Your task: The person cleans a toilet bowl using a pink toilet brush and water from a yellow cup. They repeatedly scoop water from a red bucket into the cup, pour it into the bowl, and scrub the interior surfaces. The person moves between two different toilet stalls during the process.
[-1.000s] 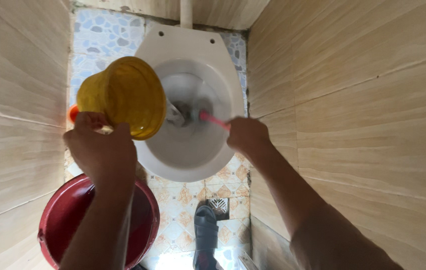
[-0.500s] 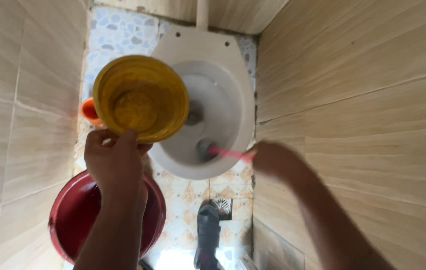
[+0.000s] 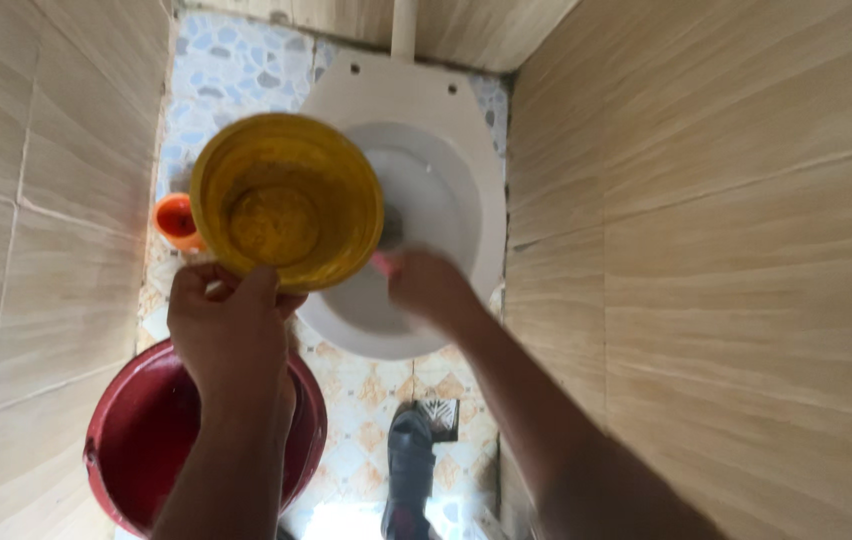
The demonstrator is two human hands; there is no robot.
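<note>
Where bowl (image 3: 286, 200) overhangs: toilet (image 3: 446, 190), bucket (image 3: 136, 440).

Cramped home bathroom — white toilet (image 3: 446, 190), tiled walls (image 3: 706, 200), floor drain (image 3: 438, 412)

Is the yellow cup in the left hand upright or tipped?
Tipped. The yellow cup in the left hand shows its open mouth and inner bottom to the camera.

Head camera, steep downward, close over toilet (image 3: 446, 180).
</note>
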